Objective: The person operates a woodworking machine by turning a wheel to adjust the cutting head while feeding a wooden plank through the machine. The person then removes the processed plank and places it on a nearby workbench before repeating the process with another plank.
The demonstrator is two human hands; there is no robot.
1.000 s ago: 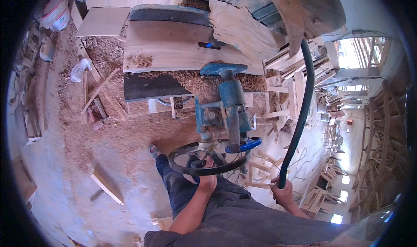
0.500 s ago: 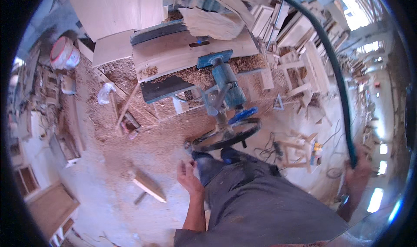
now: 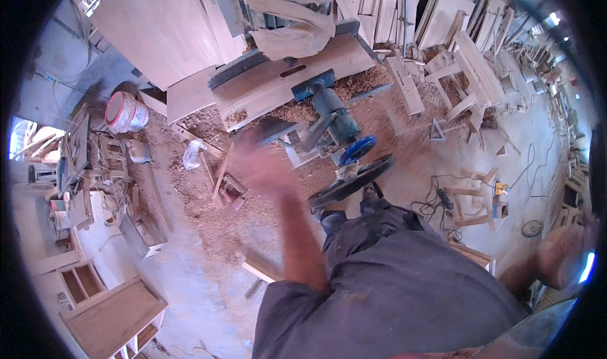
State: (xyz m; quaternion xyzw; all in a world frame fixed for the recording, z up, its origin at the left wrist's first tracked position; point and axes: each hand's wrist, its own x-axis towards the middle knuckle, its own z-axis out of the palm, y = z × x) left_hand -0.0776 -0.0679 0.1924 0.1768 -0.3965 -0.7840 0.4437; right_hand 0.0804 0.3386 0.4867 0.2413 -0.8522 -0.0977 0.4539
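Beside the blue machine [image 3: 335, 115] | our left hand [image 3: 262, 166] hovers blurred, empty, fingers apparently spread; right hand [image 3: 563, 255] blurred, grip unclear | black handwheel [image 3: 351, 182] sits near, right of left hand | we judge: steady both hands before gripping the wheel

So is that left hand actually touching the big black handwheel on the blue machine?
Apart. In the head view the blurred left hand is raised over the sawdust-strewn floor, with bare ground plainly showing between it and the black handwheel.

Two hands show, the left hand [image 3: 262, 166] and right hand [image 3: 563, 255], both blurred. One blue woodworking machine [image 3: 332, 115], one black handwheel [image 3: 351, 181], one red-rimmed bucket [image 3: 125, 112], one wooden cabinet [image 3: 110, 315].
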